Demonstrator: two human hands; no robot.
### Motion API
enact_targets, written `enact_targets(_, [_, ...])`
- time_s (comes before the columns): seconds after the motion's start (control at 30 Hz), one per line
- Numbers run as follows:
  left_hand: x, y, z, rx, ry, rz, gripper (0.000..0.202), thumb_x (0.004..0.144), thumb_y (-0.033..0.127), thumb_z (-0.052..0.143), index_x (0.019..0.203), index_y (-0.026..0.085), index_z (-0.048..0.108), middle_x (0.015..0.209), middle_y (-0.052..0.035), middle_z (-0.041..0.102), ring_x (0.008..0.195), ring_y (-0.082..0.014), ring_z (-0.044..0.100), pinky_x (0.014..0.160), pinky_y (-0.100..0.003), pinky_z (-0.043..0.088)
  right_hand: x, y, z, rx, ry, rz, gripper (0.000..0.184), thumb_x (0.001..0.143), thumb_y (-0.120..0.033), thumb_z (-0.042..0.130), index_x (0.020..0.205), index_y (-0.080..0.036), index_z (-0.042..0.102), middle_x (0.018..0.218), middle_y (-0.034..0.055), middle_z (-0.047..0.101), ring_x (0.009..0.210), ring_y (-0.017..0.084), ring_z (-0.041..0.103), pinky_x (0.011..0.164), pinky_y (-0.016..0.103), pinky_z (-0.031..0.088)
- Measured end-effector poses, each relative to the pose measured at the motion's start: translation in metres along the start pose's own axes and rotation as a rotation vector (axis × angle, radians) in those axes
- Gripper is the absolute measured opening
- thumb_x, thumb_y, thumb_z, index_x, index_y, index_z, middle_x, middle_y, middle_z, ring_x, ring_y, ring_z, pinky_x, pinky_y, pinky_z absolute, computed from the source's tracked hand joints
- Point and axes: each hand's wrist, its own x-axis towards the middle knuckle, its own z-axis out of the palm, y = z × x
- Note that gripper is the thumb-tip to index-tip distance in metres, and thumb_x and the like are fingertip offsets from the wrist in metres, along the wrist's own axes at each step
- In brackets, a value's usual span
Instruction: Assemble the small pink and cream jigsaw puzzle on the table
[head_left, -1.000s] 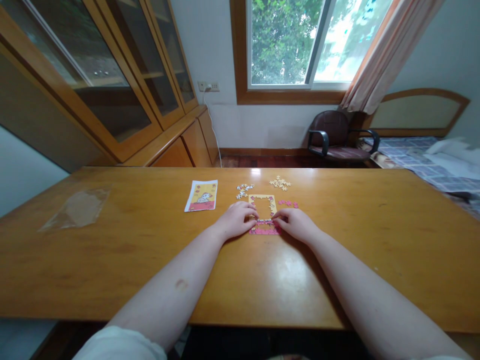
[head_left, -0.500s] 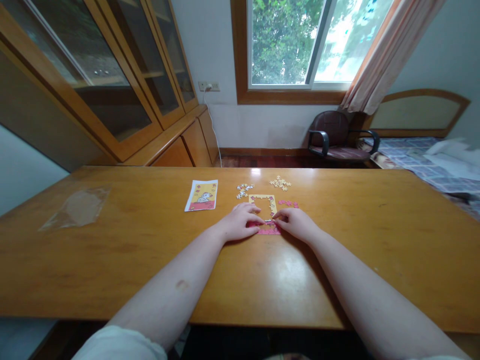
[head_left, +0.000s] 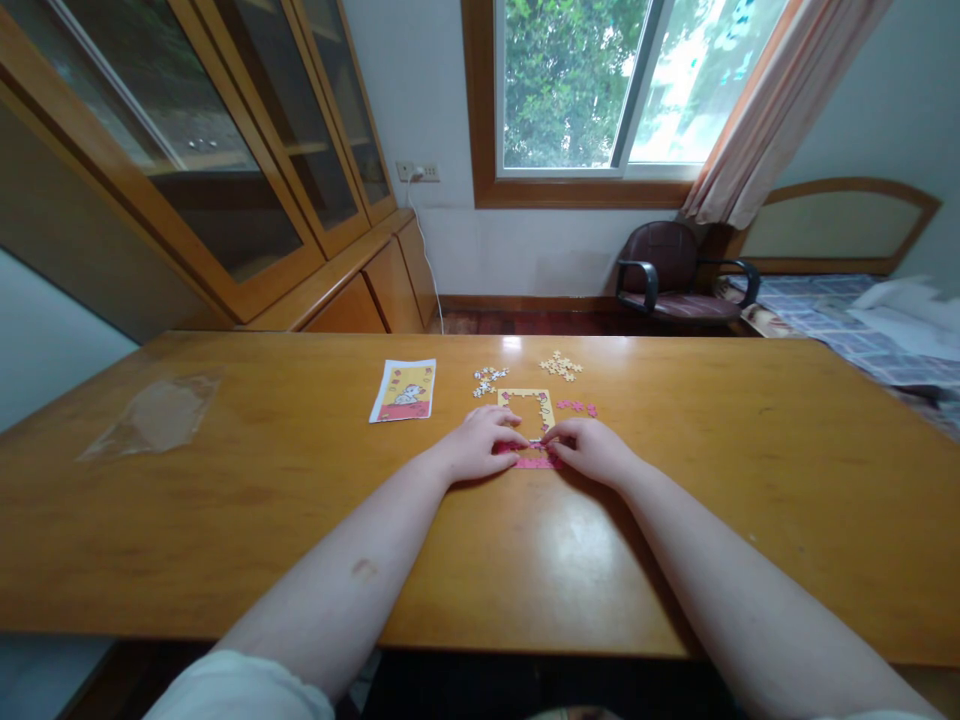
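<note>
A partly assembled jigsaw puzzle [head_left: 523,392] lies on the table, its yellow border at the top and pink strip at the bottom around an open middle. My left hand [head_left: 484,443] rests over its lower left side, fingers apart and fingertips on the pink part. At the lower right, my right hand [head_left: 592,450] has thumb and fingertips drawn together on a small puzzle piece at the pink part, mostly hidden by the fingers. Loose pink pieces [head_left: 576,407] lie just beyond my right hand. White patterned pieces [head_left: 489,380] and yellow pieces [head_left: 561,366] lie in separate groups behind the puzzle.
A picture card [head_left: 405,391] with a white animal on yellow and pink lies left of the puzzle. Farther left is a clear plastic bag [head_left: 154,415]. All rest on a wooden table [head_left: 300,500]. Beyond it stand a chair [head_left: 664,270] and a glass-fronted cabinet [head_left: 322,130].
The fingertips of my right hand have shifted slightly left along the pink part of the puzzle. My left hand stays in place.
</note>
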Motion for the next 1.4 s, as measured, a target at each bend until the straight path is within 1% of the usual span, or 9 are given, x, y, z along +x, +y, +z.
enact_targets(0.3, [0.0003, 0.0, 0.0, 0.002, 0.003, 0.013, 0.026, 0.084, 0.034, 0.063, 0.107, 0.031, 0.074, 0.129, -0.0063, 0.059, 0.126, -0.0285, 0.047, 0.111, -0.048, 0.033, -0.0005, -0.0018, -0.0003, -0.064, 0.006, -0.047, 0.027, 0.082, -0.019, 0.053, 0.095, -0.025, 0.076, 0.092, 0.0026, 0.076, 0.085, 0.018, 0.067, 0.077, 0.027, 0.049])
enact_targets(0.73, [0.0002, 0.0019, -0.0016, 0.003, -0.016, 0.0, 0.027, 0.084, 0.035, 0.063, 0.108, 0.031, 0.074, 0.13, -0.0068, 0.059, 0.128, -0.029, 0.046, 0.111, -0.049, 0.033, -0.0025, -0.0075, -0.0023, -0.079, -0.022, -0.07, 0.027, 0.081, -0.018, 0.054, 0.093, -0.025, 0.077, 0.093, 0.003, 0.075, 0.087, 0.019, 0.067, 0.08, 0.028, 0.05])
enact_targets(0.93, [0.0, 0.002, -0.0013, 0.008, 0.011, 0.018, 0.027, 0.084, 0.034, 0.062, 0.108, 0.03, 0.073, 0.128, -0.0062, 0.06, 0.124, -0.0274, 0.05, 0.109, -0.046, 0.036, -0.0027, -0.0058, -0.0015, -0.075, -0.024, -0.083, 0.026, 0.082, -0.017, 0.054, 0.094, -0.025, 0.076, 0.093, 0.003, 0.075, 0.086, 0.019, 0.066, 0.08, 0.029, 0.049])
enact_targets(1.0, [0.0005, 0.0026, -0.0022, 0.018, 0.05, 0.002, 0.024, 0.084, 0.032, 0.061, 0.104, 0.027, 0.073, 0.124, -0.0061, 0.063, 0.119, -0.0257, 0.054, 0.107, -0.043, 0.039, -0.0026, -0.0052, -0.0019, -0.081, -0.01, -0.1, 0.023, 0.084, -0.02, 0.055, 0.094, -0.024, 0.076, 0.09, 0.0041, 0.073, 0.083, 0.018, 0.065, 0.078, 0.029, 0.049])
enact_targets(1.07, [0.0014, 0.0035, -0.0038, 0.045, 0.108, -0.05, 0.019, 0.084, 0.028, 0.058, 0.097, 0.024, 0.072, 0.114, -0.0059, 0.066, 0.111, -0.024, 0.058, 0.102, -0.041, 0.043, -0.0025, -0.0047, -0.0023, -0.101, 0.032, -0.155, 0.019, 0.084, -0.027, 0.06, 0.096, -0.022, 0.075, 0.091, 0.0062, 0.07, 0.085, 0.019, 0.064, 0.08, 0.031, 0.049])
enact_targets(1.1, [0.0019, 0.0039, -0.0046, 0.063, 0.133, -0.082, 0.017, 0.083, 0.026, 0.058, 0.094, 0.023, 0.07, 0.108, -0.0057, 0.067, 0.107, -0.0234, 0.059, 0.099, -0.04, 0.044, -0.0025, -0.0043, -0.0023, -0.117, 0.058, -0.19, 0.022, 0.083, -0.033, 0.064, 0.099, -0.021, 0.074, 0.094, 0.0075, 0.069, 0.09, 0.021, 0.063, 0.084, 0.033, 0.048])
enact_targets(1.17, [0.0027, 0.0046, -0.006, 0.095, 0.164, -0.131, 0.013, 0.08, 0.022, 0.057, 0.088, 0.021, 0.067, 0.098, -0.0052, 0.067, 0.099, -0.0228, 0.06, 0.094, -0.038, 0.047, -0.0026, -0.0034, -0.002, -0.159, 0.091, -0.241, 0.037, 0.077, -0.043, 0.072, 0.106, -0.021, 0.071, 0.105, 0.0101, 0.066, 0.101, 0.025, 0.059, 0.093, 0.039, 0.044])
enact_targets(1.27, [0.0032, 0.0047, -0.0065, 0.13, 0.156, -0.159, 0.009, 0.078, 0.02, 0.057, 0.083, 0.02, 0.065, 0.089, -0.0044, 0.067, 0.091, -0.022, 0.06, 0.088, -0.037, 0.047, -0.0026, -0.002, -0.0005, -0.214, 0.077, -0.226, 0.052, 0.069, -0.05, 0.078, 0.111, -0.022, 0.067, 0.118, 0.0114, 0.062, 0.112, 0.029, 0.054, 0.1, 0.046, 0.039])
enact_targets(1.4, [0.0029, 0.0037, -0.0056, 0.144, 0.135, -0.161, 0.009, 0.078, 0.02, 0.056, 0.081, 0.021, 0.065, 0.088, -0.0036, 0.068, 0.09, -0.0224, 0.059, 0.088, -0.038, 0.047, -0.002, -0.0011, 0.0013, -0.236, 0.066, -0.163, 0.053, 0.068, -0.051, 0.078, 0.111, -0.021, 0.065, 0.123, 0.0113, 0.061, 0.115, 0.03, 0.053, 0.1, 0.047, 0.037])
